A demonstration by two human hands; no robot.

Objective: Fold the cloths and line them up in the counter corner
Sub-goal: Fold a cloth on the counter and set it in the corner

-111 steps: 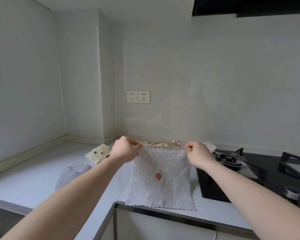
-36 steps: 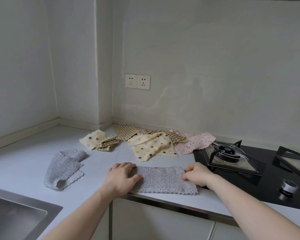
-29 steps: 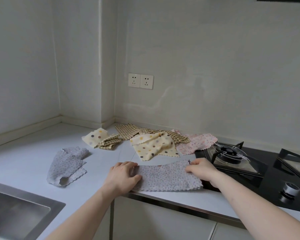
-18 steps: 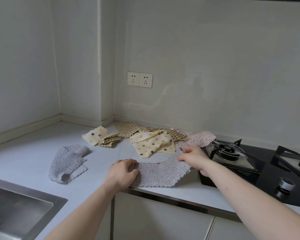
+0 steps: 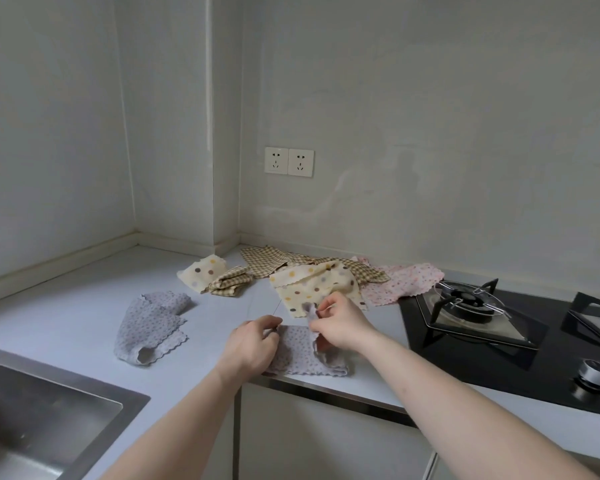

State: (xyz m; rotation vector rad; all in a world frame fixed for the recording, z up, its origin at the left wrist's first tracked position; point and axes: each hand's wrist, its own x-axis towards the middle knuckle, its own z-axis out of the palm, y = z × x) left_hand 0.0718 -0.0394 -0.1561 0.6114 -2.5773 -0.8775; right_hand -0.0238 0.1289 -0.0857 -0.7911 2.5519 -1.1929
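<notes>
**Op:** Far left on my feed: steel sink [image 5: 42, 407], basin cut off by the frame edge, can't see anything in it. Next right, a grey speckled cloth [image 5: 151, 325] lies loosely folded on the counter [image 5: 66, 306], long axis running from near the counter front edge back twd the wall.

**Desk:** And the one being worked?

**Op:** Grey dotted cloth [image 5: 302, 349], flat at the counter's front edge, centre frame, folded into a strip w/ long axis left-right, parallel to that edge. Left hand [image 5: 252, 344] sits on its left end, fingers curled, pinching the upper left corner. Right hand [image 5: 340, 325] pinches the right end and has it lifted, that end pointing up and curling over twd the left. A reddish spot shows under the lifted flap.

**Desk:** Rest of the pile?

**Op:** Behind, nr the wall corner: small cream polka-dot cloth [image 5: 203, 271] touching a bunched checked cloth [image 5: 231, 282]; then a bigger checked cloth [image 5: 274, 261] partly under a cream polka-dot cloth [image 5: 317, 284]; then a pink dotted cloth [image 5: 406, 280], its edge touching the black hob [image 5: 482, 341]. All unfolded, overlapping.

**Desk:** Any writing?

**Op:** None I can read. Double socket [image 5: 289, 162] on the wall, hob knob [image 5: 594, 370] far right, too small for markings.
</notes>
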